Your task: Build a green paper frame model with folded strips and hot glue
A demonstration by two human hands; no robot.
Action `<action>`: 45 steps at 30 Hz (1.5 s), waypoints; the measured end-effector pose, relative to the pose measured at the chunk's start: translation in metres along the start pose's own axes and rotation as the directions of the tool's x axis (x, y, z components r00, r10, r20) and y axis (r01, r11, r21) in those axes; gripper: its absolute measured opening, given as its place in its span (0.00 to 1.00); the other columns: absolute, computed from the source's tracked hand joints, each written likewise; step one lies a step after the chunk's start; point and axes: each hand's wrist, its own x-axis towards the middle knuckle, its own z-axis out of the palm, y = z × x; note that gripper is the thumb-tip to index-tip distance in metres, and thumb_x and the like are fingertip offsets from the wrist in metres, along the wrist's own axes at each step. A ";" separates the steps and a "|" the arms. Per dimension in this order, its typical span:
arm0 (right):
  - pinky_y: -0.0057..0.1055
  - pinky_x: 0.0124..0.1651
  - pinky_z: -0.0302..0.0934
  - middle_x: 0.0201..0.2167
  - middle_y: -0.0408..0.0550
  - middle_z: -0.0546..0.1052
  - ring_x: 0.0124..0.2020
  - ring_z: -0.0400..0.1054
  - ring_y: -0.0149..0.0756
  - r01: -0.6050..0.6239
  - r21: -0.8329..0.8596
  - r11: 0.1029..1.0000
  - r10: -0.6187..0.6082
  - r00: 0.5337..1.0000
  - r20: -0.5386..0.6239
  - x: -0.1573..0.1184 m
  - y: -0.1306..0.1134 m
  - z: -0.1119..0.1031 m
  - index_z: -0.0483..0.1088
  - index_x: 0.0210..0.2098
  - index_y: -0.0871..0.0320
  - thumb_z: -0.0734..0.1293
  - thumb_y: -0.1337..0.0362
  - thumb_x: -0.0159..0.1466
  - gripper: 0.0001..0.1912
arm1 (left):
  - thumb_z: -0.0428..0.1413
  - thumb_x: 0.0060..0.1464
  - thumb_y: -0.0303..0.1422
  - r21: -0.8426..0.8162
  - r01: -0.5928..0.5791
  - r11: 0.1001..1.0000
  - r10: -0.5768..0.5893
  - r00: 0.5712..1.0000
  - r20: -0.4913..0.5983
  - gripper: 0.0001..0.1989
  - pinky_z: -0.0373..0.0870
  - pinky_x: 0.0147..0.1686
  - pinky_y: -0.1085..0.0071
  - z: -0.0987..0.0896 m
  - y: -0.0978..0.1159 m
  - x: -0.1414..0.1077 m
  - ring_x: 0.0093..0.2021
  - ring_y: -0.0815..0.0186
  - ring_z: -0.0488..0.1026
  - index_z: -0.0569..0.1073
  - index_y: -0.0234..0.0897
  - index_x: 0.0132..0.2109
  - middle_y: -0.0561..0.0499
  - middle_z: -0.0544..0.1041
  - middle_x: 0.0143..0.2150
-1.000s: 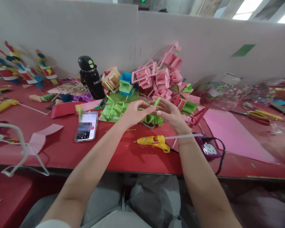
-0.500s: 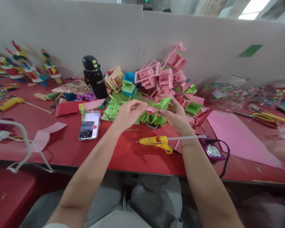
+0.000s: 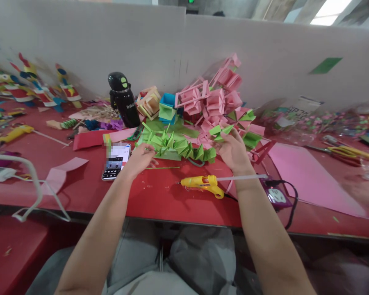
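Observation:
My right hand (image 3: 235, 151) pinches a green folded paper piece (image 3: 217, 132) in front of the pink paper pile. My left hand (image 3: 140, 159) hovers at the left end of a row of green folded paper pieces (image 3: 178, 147), its fingers apart and nothing seen in them. Below the row, a yellow glue gun (image 3: 199, 183) lies on the red table with a long glue stick in its back end. Just left of my left hand is a phone (image 3: 118, 159) with its screen lit.
Pink folded paper shapes (image 3: 215, 102) are heaped at the back. A black bottle (image 3: 124, 98) stands left of blue and green paper boxes (image 3: 167, 108). To the right are a purple power strip (image 3: 275, 194), a pink sheet (image 3: 310, 176) and scissors (image 3: 344, 153). A white cable (image 3: 33, 184) loops at left.
My left hand has moved left and down, away from the piece, and its fingers have spread. The right hand still holds the green piece, now a little farther right.

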 end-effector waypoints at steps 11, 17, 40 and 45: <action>0.39 0.49 0.76 0.37 0.40 0.78 0.39 0.77 0.36 -0.034 0.319 0.947 0.074 0.991 -0.112 0.003 0.001 0.008 0.72 0.36 0.50 0.78 0.53 0.56 0.15 | 0.55 0.60 0.22 -0.595 -0.057 0.802 0.018 0.997 -0.072 0.05 0.77 0.54 0.59 0.009 0.013 0.011 0.41 0.63 0.83 0.68 0.35 0.37 0.49 0.76 0.38; 0.39 0.46 0.77 0.32 0.39 0.79 0.38 0.78 0.36 0.008 0.363 0.932 0.048 0.988 -0.146 0.002 0.004 0.008 0.73 0.37 0.52 0.76 0.64 0.54 0.12 | 0.60 0.56 0.20 -0.593 -0.055 0.803 -0.017 0.993 -0.115 0.09 0.77 0.44 0.67 0.020 0.018 0.024 0.30 0.70 0.78 0.69 0.34 0.33 0.54 0.73 0.28; 0.25 0.27 0.64 0.28 0.38 0.75 0.28 0.69 0.29 -0.033 0.175 0.984 0.042 0.998 -0.048 -0.008 -0.002 0.018 0.70 0.32 0.51 0.79 0.62 0.49 0.16 | 0.62 0.49 0.25 0.068 -0.349 0.935 0.334 0.927 0.169 0.06 0.62 0.26 0.74 0.070 0.060 -0.001 0.26 0.71 0.69 0.71 0.36 0.33 0.54 0.76 0.28; 0.26 0.27 0.59 0.40 0.40 0.78 0.31 0.68 0.29 0.010 0.107 0.994 -0.017 0.998 0.062 -0.016 -0.012 0.021 0.71 0.44 0.47 0.75 0.66 0.51 0.21 | 0.62 0.52 0.28 0.053 -0.428 0.902 0.417 0.897 0.149 0.11 0.63 0.27 0.73 0.071 0.050 0.000 0.26 0.71 0.69 0.71 0.37 0.43 0.54 0.77 0.29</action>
